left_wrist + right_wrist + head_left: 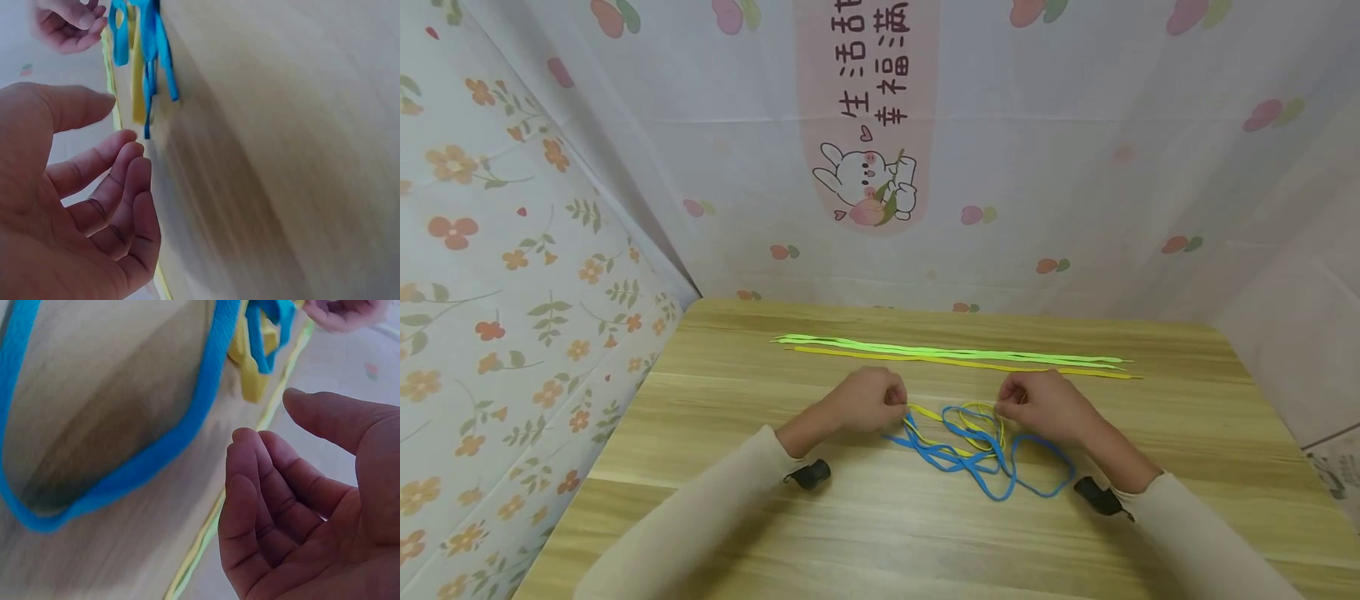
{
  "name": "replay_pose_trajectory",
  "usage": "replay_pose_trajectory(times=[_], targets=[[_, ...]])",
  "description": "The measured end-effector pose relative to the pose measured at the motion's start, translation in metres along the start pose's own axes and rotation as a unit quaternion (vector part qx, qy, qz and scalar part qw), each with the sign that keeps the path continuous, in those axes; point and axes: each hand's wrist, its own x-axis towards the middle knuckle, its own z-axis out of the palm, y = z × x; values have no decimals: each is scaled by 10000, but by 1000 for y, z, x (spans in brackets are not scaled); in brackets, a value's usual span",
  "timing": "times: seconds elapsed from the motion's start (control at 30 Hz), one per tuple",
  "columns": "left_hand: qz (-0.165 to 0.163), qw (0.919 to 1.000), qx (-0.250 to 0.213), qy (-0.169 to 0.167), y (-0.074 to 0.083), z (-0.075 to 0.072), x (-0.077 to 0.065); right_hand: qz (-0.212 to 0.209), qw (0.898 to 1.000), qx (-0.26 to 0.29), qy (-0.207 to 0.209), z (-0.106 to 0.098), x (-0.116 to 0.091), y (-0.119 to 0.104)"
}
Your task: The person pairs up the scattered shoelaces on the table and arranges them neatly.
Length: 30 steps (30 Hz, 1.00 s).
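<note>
A loose tangle of a blue shoelace [1000, 492] and a yellow shoelace [936, 414] lies on the table between the hands. My left hand [868, 402] is at the tangle's left end. In the left wrist view a gap shows between its thumb and bent fingers [128, 187], with no lace in it. On the tangle's upper right side is my right hand [1045, 404]. Its thumb and relaxed fingers [244, 487] also stand apart in the right wrist view, holding nothing. A blue loop [137, 469] lies in front of that hand.
Bright green laces [955, 353] and one yellow lace [985, 364] lie stretched straight across the back of the wooden table [880, 550]. A patterned cloth [1060, 167] hangs behind the table, and a floral cloth [512, 292] at the left.
</note>
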Motion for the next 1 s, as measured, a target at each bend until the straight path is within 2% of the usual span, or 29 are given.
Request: replay_pose_trajectory(times=[0.3,0.43,0.67,0.87,1.0], targets=[[-7,9994,349,-61,7,6,3,14,9998,-197,-104,10,8,-4],[-24,9996,270,-3,5,5,0,59,9997,-157,-161,9,6,-3],[-322,9978,-437,378,-8,-4,-12,180,9998,100,-79,0,-4,0],[-537,9883,-1203,768,-20,-17,-29,191,9998,81,16,-10,-16,10],[-698,9833,-1430,879,-27,-25,-41,218,9997,50,97,-16,-26,21]])
